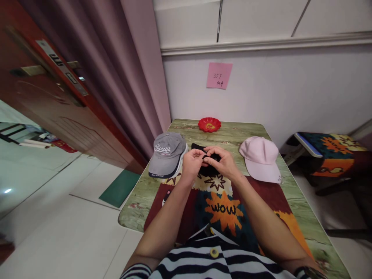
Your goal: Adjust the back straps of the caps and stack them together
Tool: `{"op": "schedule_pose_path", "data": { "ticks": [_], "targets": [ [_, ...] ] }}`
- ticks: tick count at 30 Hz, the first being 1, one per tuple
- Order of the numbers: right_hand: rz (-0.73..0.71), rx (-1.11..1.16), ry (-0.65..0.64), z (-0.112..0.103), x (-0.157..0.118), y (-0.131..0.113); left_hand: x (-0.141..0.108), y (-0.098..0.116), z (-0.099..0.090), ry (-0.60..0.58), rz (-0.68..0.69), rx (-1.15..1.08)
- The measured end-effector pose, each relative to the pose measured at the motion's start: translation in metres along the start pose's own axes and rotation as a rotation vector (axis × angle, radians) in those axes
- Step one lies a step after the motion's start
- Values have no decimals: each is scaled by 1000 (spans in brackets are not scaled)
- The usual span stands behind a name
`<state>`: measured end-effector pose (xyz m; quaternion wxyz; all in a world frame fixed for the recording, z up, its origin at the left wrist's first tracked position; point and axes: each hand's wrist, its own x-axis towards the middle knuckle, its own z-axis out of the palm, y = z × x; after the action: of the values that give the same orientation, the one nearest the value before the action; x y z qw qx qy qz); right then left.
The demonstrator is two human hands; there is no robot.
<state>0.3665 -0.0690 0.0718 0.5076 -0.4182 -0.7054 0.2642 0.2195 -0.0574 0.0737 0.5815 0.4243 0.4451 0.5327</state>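
A black cap (209, 171) lies in front of me at the middle of the table, largely covered by my hands. My left hand (193, 162) is closed, its thumb and fingers pinching at the cap's near-centre part. From the other side my right hand (224, 162) pinches the same spot, fingertips meeting those of the left. The small part between the fingertips is too hidden to make out. To the left sits a grey cap (168, 152) with white lettering, stacked on a lighter one. A pale pink cap (259, 157) rests on the right, brim toward me.
A red scalloped dish (209, 124) stands at the back of the green wood-patterned table (135, 205). A colourful cloth (197, 217) covers the near middle. A pink note (219, 76) is on the wall. At left are a curtain and a wooden door (72, 120); a stool (334, 151) is at right.
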Motion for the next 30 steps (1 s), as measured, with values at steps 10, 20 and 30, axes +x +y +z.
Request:
{"op": "schedule_pose_path", "data": {
  "ticks": [10, 20, 30],
  "targets": [
    [225, -71, 40, -2, 0, 2, -6, 0, 4, -11, -50, -67],
    [225, -16, 49, 3, 1, 6, -7, -6, 5, -24, -3, -86],
    [249, -24, -21, -2, 3, -1, -3, -16, 6, -3, -11, -56]
  ]
}}
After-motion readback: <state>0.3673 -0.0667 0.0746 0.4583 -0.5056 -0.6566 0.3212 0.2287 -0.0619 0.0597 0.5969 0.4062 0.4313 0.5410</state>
